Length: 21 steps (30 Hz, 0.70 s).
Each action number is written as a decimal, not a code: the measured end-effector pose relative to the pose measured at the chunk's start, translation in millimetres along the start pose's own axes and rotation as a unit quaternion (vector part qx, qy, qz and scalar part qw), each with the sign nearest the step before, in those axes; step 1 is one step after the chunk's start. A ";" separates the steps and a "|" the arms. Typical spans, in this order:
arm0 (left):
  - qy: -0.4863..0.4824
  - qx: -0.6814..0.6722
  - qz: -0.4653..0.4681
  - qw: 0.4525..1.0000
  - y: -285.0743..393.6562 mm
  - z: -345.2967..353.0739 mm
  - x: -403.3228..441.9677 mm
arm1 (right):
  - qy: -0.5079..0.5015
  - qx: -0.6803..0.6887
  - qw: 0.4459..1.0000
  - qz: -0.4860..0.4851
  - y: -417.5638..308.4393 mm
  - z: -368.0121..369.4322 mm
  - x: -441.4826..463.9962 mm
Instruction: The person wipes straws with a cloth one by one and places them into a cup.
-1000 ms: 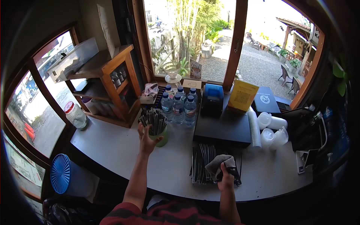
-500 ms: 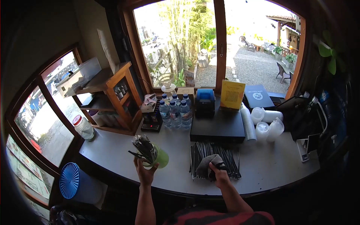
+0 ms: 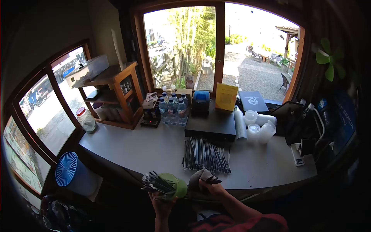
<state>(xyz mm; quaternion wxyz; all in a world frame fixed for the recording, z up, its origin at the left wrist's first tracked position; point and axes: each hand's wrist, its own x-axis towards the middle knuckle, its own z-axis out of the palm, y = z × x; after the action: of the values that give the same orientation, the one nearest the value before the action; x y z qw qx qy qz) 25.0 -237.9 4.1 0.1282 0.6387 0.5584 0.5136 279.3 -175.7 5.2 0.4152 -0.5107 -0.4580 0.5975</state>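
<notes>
Presently | grey-white counter (image 3: 127, 144): 1 batch of slim dark straws (image 3: 206, 154) laid out | left hand (image 3: 164, 205) curled around tilted green cup (image 3: 177, 184), before the counter's front edge; more straws inside, so apparently only part lie out | right hand (image 3: 212, 188) pinching grey cloth (image 3: 196, 180) beside cup, contact unclear

Daylight glares white through the window (image 3: 219, 58); indoors it is dim, the bench (image 3: 127, 145) bowed by wide-angle distortion, corners black.
</notes>
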 end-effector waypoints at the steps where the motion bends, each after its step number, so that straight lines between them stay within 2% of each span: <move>1: -0.004 0.008 0.018 1.000 12.8 6.4 0.9 | -0.005 -0.030 1.000 0.001 -4.2 -6.7 -13.8; 3: -0.011 0.019 0.053 0.998 33.8 24.4 3.0 | -0.007 0.022 1.000 -0.001 9.1 -25.3 -24.1; 4: -0.061 0.064 0.097 0.991 37.0 33.2 5.7 | 0.006 0.029 0.999 -0.014 5.1 -32.2 -32.4; 6: -0.073 0.030 0.130 0.988 46.2 65.1 10.1 | 0.051 0.002 0.996 -0.074 1.6 -54.2 -42.7; 8: -0.081 -0.009 0.167 0.983 72.0 95.2 25.3 | 0.082 0.016 0.996 -0.042 3.3 -88.1 -49.4; 11: -0.181 -0.055 0.164 0.968 88.5 160.5 33.9 | 0.150 0.041 0.987 -0.032 5.6 -142.7 -57.2; 14: -0.238 -0.100 0.144 0.955 123.3 235.5 46.5 | 0.199 0.076 0.977 -0.018 7.8 -200.8 -65.8; 15: -0.249 -0.130 0.126 0.951 138.4 257.5 51.8 | 0.215 0.069 0.974 -0.024 8.8 -219.4 -66.4; 17: -0.242 -0.136 0.163 0.947 148.4 306.1 53.9 | 0.247 0.055 0.967 -0.039 9.5 -258.5 -63.2; 18: -0.232 -0.133 0.162 0.950 157.6 324.8 56.2 | 0.261 0.048 0.964 -0.012 11.9 -277.7 -60.0; 21: -0.239 -0.138 0.165 0.947 177.9 367.1 65.9 | 0.251 0.045 0.966 -0.036 13.1 -324.4 -45.4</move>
<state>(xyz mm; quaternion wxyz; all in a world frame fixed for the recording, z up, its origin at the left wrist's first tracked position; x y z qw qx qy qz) 411.9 -92.9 7.8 0.2582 0.8020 0.3217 0.4321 606.4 -182.6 -16.1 0.5607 -0.6081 -0.3296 0.4551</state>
